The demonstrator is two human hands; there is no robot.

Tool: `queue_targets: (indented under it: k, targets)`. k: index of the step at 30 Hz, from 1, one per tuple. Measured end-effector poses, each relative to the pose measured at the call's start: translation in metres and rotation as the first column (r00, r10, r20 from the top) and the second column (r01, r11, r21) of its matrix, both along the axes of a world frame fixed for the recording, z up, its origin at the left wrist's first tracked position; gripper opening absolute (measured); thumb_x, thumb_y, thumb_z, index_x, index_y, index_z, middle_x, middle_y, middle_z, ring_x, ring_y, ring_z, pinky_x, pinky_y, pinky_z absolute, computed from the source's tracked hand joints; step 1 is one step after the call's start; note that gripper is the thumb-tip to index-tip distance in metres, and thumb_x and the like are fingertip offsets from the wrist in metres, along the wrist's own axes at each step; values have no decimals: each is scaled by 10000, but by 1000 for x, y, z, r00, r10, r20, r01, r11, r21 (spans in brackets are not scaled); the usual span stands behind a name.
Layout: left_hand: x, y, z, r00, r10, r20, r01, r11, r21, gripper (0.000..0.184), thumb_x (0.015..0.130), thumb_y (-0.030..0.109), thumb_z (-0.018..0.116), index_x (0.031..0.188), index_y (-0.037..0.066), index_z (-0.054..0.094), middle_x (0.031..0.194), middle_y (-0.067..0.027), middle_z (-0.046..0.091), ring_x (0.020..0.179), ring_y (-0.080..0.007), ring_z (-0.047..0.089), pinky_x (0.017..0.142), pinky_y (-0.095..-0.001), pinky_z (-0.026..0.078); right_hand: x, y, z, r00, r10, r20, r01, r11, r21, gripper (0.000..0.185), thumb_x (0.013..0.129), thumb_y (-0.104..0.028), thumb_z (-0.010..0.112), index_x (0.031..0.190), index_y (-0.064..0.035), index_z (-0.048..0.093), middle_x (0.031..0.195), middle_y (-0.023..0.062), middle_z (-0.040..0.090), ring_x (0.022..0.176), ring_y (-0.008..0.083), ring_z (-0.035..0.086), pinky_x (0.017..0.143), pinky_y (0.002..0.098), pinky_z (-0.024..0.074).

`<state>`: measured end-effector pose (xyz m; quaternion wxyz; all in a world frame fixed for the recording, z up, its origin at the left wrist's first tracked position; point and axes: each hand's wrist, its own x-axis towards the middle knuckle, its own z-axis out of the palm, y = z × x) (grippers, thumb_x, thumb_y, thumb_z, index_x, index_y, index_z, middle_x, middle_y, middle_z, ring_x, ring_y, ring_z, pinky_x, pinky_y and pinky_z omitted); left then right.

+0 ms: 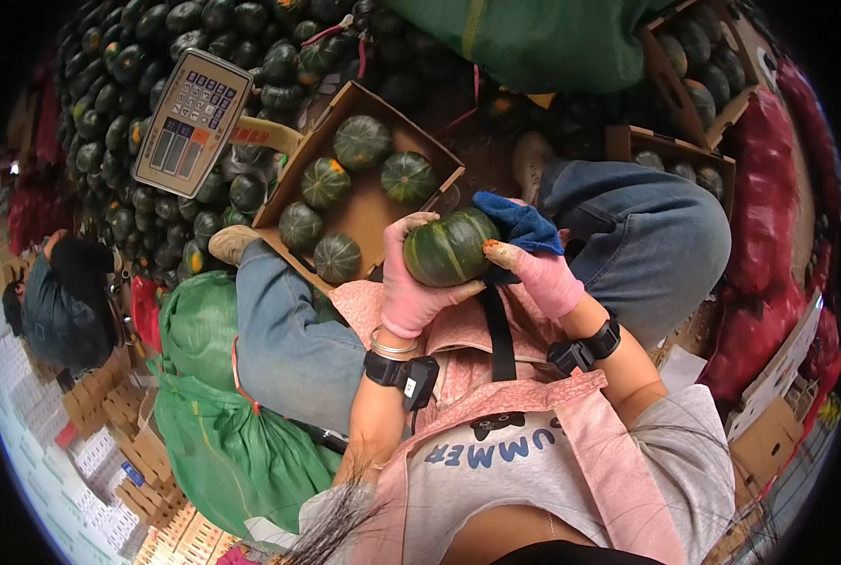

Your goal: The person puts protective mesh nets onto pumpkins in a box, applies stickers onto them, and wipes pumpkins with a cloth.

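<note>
A dark green striped pumpkin [450, 248] is held up above my lap. My left hand [409, 281], in a pink glove, wraps round its left side and underside. In a matching glove, my right hand [533, 273] touches the pumpkin's right side with the thumb and holds a blue cloth [522, 224] against it. Just beyond my hands, an open cardboard box [415, 134] contains several green pumpkins, one of them a striped pumpkin [363, 142] at its far end.
A scale display [192, 122] stands beside a large pumpkin heap [110, 104]. Green sacks [232, 452] lie at left, red net sacks [759, 226] at right. More boxed pumpkins [693, 47] are at upper right. Another person [67, 301] crouches at far left.
</note>
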<state>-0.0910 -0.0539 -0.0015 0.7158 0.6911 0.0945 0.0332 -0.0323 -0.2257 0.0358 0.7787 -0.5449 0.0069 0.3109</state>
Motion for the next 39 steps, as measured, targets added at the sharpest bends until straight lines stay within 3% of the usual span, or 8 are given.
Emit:
queue_targets:
  k: [9,12,16,24,28,32,37,39]
  targets:
    - [12,-8,24,993,98,-69,-111,968,-224,911,463,154,935,1187,62,391,1141,-69,510,1052,-196,532,921,-341,473,39,-3,-4,924,-111,366,212,945,-248,291,837,-259,693,952,5,651,896,42,608,818,120,544,766,263,441]
    - [25,2,17,975,-118,188,85,980,179,948,428,173,947,1184,58,388,1140,-80,514,1038,-198,542,928,-344,471,74,-12,-17,988,-118,95,146,913,-380,458,815,-441,672,812,15,638,871,103,633,748,182,592,718,302,459]
    - [30,-24,21,955,-252,157,256,967,-9,851,457,165,920,1147,74,430,1108,-80,523,1038,-192,528,909,-325,453,131,-13,-66,983,107,-150,-164,137,-977,830,722,-541,684,1226,72,439,1148,234,600,1084,326,596,903,387,472]
    - [15,-13,3,975,-198,102,217,948,-232,917,446,242,943,1186,76,426,1122,-48,513,1043,-167,520,923,-319,450,150,-8,-64,914,206,351,198,529,-825,371,833,-319,594,1114,-87,528,1004,234,625,982,394,587,853,384,461]
    - [17,-6,-1,985,-162,59,172,937,-303,912,449,232,941,1186,76,427,1106,-40,515,1021,-162,530,919,-310,451,178,-13,-69,988,118,-98,-144,502,-853,457,912,-398,455,1094,-8,610,1107,195,625,1077,338,571,888,397,425]
    - [14,-2,-2,988,-150,30,152,985,-79,889,433,251,941,1155,71,454,1091,-49,513,1003,-176,525,910,-318,446,241,-70,-202,380,837,-393,-204,-338,-919,387,904,-150,419,1265,-49,516,1302,191,518,1196,338,504,987,390,405]
    - [10,-1,-7,992,-123,37,128,967,-221,899,434,252,946,1154,72,438,1079,-38,517,998,-167,530,908,-311,452,291,-104,-269,350,937,22,404,-129,-906,444,898,-370,511,1139,-5,589,1170,183,600,1146,301,550,982,358,434]
    - [6,3,-9,991,-137,15,137,981,-136,900,436,249,947,1154,73,434,1077,-36,518,994,-164,532,901,-308,456,278,-88,-190,884,453,110,-123,455,-882,610,858,-517,482,1165,1,577,1161,176,609,1083,290,579,938,365,460]
